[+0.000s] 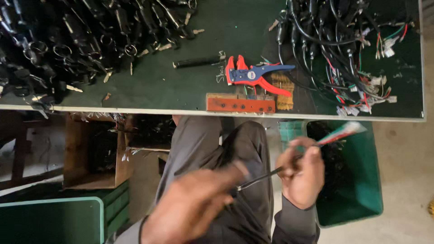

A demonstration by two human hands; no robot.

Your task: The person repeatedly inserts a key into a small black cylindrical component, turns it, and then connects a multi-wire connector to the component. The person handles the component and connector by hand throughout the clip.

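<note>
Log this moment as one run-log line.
left hand: grips black cable | right hand: holds its coloured wire end | red-blue wire stripper: on green table

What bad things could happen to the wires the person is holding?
The right hand and left hand hold a wire bundle over the lap, off the table. If the grip slips, it might drop to the floor or into the green bin. Its coloured ends look blurred, so they could perhaps snag the wire harnesses hanging near the edge.
</note>
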